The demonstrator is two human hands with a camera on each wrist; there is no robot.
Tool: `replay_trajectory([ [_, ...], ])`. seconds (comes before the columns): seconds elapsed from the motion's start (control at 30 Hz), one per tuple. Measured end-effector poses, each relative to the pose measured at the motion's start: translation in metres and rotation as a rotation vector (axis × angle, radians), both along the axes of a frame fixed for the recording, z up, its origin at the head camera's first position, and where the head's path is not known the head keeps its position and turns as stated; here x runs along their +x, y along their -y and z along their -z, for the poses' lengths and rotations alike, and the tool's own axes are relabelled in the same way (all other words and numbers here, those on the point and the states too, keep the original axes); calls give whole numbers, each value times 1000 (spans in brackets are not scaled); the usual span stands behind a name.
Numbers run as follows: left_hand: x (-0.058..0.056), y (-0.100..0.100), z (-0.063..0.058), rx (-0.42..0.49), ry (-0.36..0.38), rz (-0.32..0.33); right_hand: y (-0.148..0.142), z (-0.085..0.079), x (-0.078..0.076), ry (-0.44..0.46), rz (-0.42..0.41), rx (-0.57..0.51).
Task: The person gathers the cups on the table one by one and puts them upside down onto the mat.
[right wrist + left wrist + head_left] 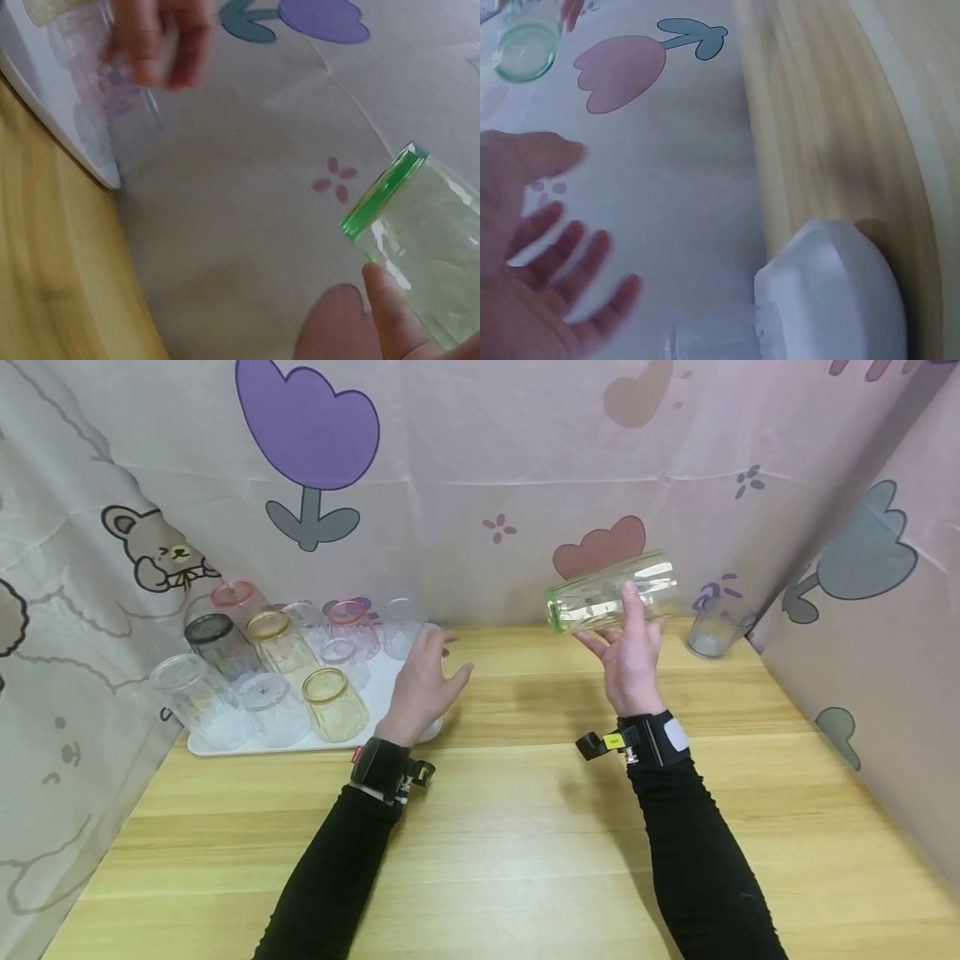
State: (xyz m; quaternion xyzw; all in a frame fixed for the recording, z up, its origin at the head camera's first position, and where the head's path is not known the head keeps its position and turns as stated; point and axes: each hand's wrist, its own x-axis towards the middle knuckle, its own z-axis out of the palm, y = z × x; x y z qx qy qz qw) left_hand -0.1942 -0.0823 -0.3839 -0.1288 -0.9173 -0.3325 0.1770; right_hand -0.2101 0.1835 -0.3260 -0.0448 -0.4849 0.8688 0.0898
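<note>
My right hand (633, 656) holds a pale green drinking glass (611, 593) in the air above the back of the table, thumb across its near side and fingers beneath. The glass lies nearly sideways, its bright green end (386, 187) pointing left. My left hand (426, 681), fingers spread and loosely bent, hovers by the right end of a white tray (386, 693) and holds nothing. Several glasses stand on that tray, among them a yellow glass (333, 706), a dark-rimmed glass (222, 647) and a pink glass (354, 627).
At the table's back right corner a clear glass (716, 627) stands alone. A printed curtain (465, 435) hangs behind the wooden table (510, 827) and along both sides. The tray sits at the back left, close to the curtain.
</note>
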Motion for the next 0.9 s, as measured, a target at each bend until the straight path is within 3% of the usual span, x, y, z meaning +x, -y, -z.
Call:
replay_trajectory([
  [0.17, -1, -5, -3, 62, -247, 108, 15, 6, 1, -51, -74, 6],
  [0.37, 0, -11, -7, 90, -411, 205, 32, 13, 6, -96, -202, 25],
  [0.5, 0, -16, -9, 109, -480, 267, 44, 16, 10, -53, -280, 41],
  [0.67, 2, -19, -10, 112, -513, 314, 57, 21, 15, 7, -356, 29],
  [0.9, 4, -21, -13, 111, -574, 336, 69, 27, 19, 20, -444, 19],
])
